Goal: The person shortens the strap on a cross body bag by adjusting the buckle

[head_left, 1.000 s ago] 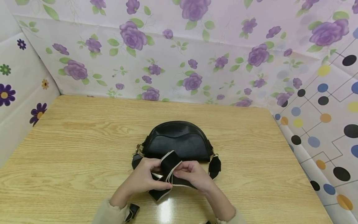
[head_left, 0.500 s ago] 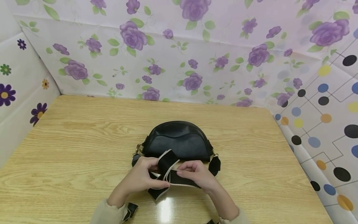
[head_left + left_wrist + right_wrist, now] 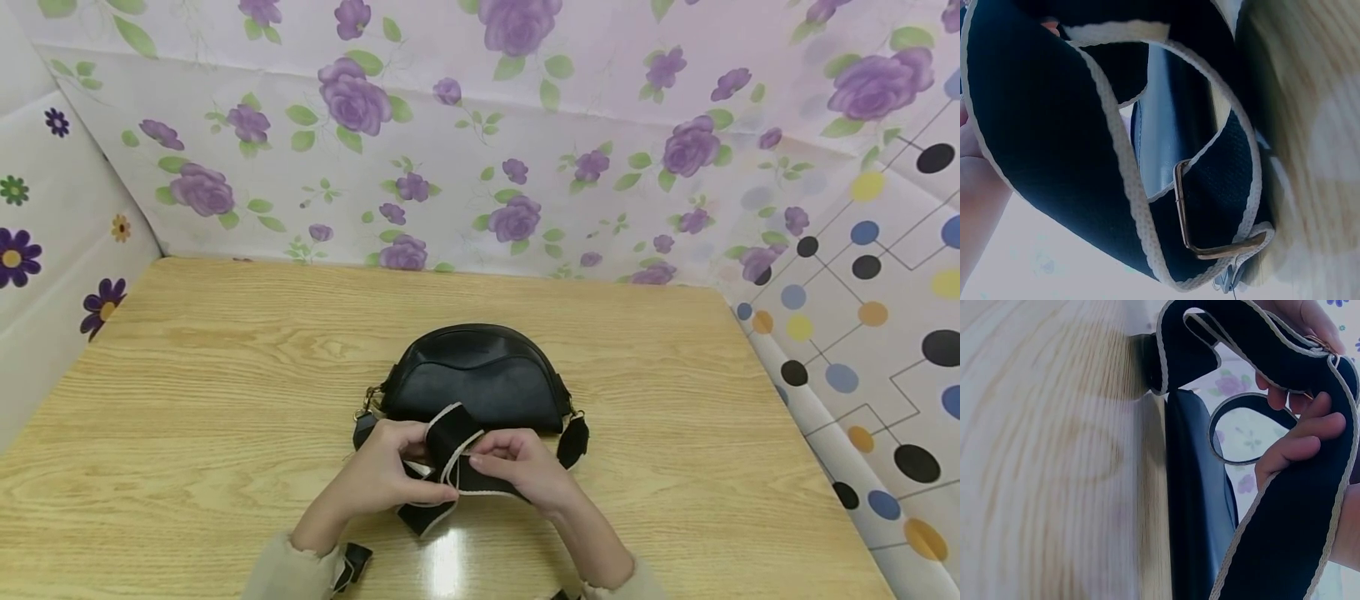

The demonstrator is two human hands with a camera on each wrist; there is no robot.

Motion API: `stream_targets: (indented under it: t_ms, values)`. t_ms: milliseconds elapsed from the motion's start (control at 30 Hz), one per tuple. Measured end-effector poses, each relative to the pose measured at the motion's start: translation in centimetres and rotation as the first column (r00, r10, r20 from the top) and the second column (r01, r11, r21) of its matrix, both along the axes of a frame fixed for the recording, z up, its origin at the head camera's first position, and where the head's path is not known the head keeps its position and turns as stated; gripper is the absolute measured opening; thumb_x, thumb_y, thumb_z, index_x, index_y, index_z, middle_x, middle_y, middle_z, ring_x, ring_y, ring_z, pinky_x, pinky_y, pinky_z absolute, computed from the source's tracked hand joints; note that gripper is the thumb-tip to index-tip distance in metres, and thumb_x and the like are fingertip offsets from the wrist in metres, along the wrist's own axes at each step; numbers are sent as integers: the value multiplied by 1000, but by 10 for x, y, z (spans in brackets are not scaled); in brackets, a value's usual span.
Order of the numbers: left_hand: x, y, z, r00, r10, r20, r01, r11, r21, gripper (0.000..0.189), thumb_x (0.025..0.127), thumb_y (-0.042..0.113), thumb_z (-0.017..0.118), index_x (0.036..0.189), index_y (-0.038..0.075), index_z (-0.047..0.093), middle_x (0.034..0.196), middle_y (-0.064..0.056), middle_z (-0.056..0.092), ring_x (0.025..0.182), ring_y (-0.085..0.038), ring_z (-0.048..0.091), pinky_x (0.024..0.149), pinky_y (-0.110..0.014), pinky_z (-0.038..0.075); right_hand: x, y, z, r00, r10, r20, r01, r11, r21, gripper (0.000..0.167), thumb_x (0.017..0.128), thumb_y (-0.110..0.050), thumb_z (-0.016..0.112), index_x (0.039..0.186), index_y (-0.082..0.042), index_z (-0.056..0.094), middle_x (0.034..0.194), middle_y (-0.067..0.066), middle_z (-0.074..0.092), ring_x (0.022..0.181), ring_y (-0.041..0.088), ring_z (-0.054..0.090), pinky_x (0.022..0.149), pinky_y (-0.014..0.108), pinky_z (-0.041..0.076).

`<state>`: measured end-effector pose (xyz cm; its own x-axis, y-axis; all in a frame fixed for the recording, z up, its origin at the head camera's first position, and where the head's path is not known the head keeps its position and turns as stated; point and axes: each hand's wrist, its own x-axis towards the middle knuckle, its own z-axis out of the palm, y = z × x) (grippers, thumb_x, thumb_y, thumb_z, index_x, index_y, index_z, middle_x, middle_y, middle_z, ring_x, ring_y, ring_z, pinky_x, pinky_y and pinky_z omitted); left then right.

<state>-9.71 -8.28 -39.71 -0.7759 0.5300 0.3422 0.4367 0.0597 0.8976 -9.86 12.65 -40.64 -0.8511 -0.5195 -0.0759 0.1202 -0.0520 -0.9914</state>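
A black half-moon bag (image 3: 475, 379) lies on the wooden table (image 3: 225, 375), just beyond both hands. Its wide black strap with cream edges (image 3: 448, 433) is folded into loops in front of it. My left hand (image 3: 390, 475) grips the folded strap from the left. My right hand (image 3: 513, 467) pinches the strap from the right, fingers curled over it. The left wrist view shows the strap (image 3: 1054, 156) close up with a brass slider buckle (image 3: 1210, 231). In the right wrist view, fingers (image 3: 1300, 440) curl round the strap (image 3: 1291, 519) beside the bag (image 3: 1200, 500).
Floral and dotted paper walls (image 3: 480, 142) close the table at the back and both sides. A strap end (image 3: 352, 567) lies by my left sleeve near the front edge. Bare wood stretches left and right of the bag.
Both hands have stayed on the strap with small shifts; the right hand edged slightly up and left, tightening the fold. The bag has not moved.
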Motion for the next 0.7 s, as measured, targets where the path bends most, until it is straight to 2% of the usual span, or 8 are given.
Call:
stream_targets:
  t_ms: [333,700]
  values:
    - [0,4,0,1000,-15,10,15,999,30,33,66,11,79,94,3,65,83,-3,64,70,-12,62,57,-36,51,0,-5,2,1000,4,7,-4,1000,-28,23,83,5,55,90,26,48,77,-4,63,72,5,58,65,19,45]
    - [0,8,1,999,-13,-40,15,999,48,33,65,10,80,94,3,65,82,-3,64,69,-12,62,57,-33,51,0,-6,0,1000,5,10,-5,1000,-4,21,83,6,55,87,25,47,73,-4,62,69,5,56,63,18,45]
